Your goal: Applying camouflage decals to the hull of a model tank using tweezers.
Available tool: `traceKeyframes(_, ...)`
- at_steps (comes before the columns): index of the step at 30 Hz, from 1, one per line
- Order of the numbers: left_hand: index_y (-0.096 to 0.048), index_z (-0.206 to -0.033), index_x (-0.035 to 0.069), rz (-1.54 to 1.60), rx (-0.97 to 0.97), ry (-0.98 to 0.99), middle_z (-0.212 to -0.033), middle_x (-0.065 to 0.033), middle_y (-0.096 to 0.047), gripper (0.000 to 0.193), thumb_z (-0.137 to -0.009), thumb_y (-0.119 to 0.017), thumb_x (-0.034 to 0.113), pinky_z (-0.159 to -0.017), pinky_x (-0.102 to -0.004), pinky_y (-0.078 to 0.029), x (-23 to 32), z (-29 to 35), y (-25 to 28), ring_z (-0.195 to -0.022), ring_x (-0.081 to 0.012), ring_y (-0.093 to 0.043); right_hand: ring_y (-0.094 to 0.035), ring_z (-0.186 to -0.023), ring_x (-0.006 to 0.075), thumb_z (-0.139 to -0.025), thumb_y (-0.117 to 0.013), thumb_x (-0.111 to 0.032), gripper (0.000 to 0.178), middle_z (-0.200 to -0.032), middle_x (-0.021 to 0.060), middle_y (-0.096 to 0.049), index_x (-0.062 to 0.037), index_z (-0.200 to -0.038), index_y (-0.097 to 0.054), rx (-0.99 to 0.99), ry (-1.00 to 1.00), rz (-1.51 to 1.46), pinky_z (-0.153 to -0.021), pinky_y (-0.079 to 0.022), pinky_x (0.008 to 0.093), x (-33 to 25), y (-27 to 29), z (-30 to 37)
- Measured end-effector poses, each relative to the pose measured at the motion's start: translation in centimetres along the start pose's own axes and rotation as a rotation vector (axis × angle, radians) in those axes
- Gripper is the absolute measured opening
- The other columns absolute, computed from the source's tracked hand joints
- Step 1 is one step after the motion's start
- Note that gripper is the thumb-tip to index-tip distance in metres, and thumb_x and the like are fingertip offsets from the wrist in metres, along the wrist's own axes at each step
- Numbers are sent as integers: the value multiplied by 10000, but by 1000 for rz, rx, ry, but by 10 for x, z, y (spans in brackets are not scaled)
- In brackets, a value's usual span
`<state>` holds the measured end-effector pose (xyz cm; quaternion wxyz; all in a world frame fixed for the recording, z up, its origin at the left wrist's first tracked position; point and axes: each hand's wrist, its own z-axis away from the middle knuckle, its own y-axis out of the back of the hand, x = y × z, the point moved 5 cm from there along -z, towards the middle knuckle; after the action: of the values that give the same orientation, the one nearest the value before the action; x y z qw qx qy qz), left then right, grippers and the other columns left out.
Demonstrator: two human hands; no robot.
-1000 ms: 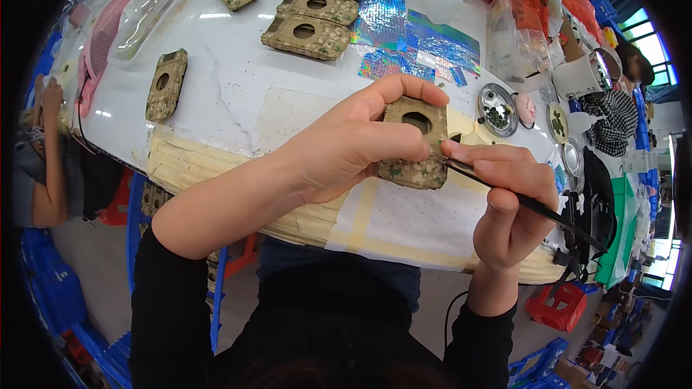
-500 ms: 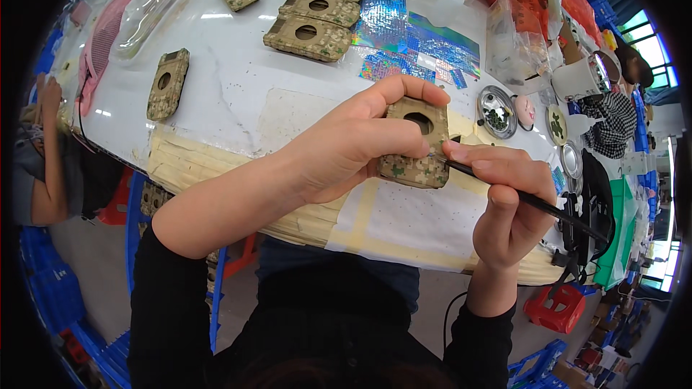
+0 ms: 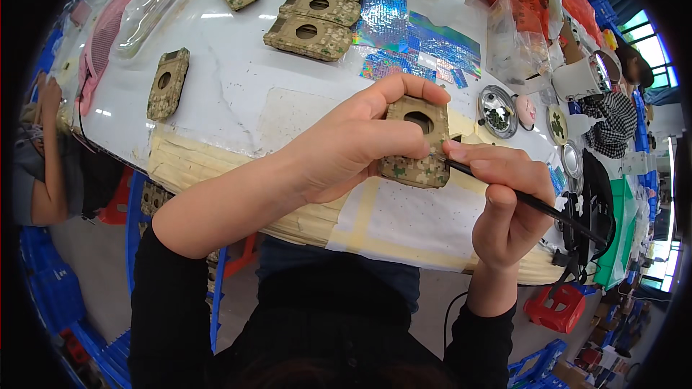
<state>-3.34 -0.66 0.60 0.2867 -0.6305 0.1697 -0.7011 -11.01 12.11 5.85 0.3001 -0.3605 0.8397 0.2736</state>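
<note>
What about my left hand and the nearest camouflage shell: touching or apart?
Touching: in the head view, the left hand grips the camouflage shell, thumb across its top.

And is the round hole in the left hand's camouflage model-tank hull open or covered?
Open: the camouflage model-tank hull in the left hand shows its dark inside through the round hole.

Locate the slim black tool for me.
In the head view, the slim black tool is right of centre, held in the right hand, slanting down-right from the camouflage piece in the left hand.
</note>
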Motion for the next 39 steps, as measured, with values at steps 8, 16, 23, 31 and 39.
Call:
traceKeyframes(8, -411, -1238, 60, 3, -2, -2, -1161, -95, -509, 501, -750, -517, 17, -924, -323, -447, 0, 0, 0, -1081, -171, -514, -654, -849, 303, -847, -622, -95, 170, -855, 168, -655, 66, -893, -590, 12, -7, -8, -742, -526, 352, 0, 0, 1)
traceKeyframes(16, -409, -1238, 60, 1, -4, 0, -1165, -102, -505, 498, -753, -517, 22, -924, -324, -448, 1, 0, -1, -1079, -175, -515, -652, -854, 299, -858, -611, -107, 176, -874, 177, -658, 63, -894, -589, 20, -12, -37, -749, -521, 347, 1, 0, 1)
traceKeyframes(23, -408, -1239, 53, -15, -7, -14, -1152, -91, -514, 496, -757, -523, 29, -919, -316, -439, 1, 1, 0, -1073, -167, -515, -651, -856, 291, -861, -607, -109, 177, -879, 182, -660, 64, -897, -589, 5, -1, -7, -745, -517, 339, 1, 0, 1)
traceKeyframes(31, -409, -1241, 53, -15, -7, -19, -1140, -82, -521, 499, -756, -524, 29, -916, -308, -434, 0, 0, 0, -1066, -158, -515, -655, -836, 298, -848, -619, -95, 165, -853, 162, -658, 63, -887, -595, 11, 9, 15, -720, -524, 344, 1, 0, 1)
traceKeyframes(39, -407, -1241, 57, -9, -5, -4, -1142, -83, -517, 498, -757, -520, 29, -919, -320, -439, 0, 0, 0, -1070, -163, -513, -656, -836, 303, -847, -621, -95, 166, -846, 160, -657, 64, -885, -595, 15, 4, 18, -727, -523, 350, 0, 0, 1)
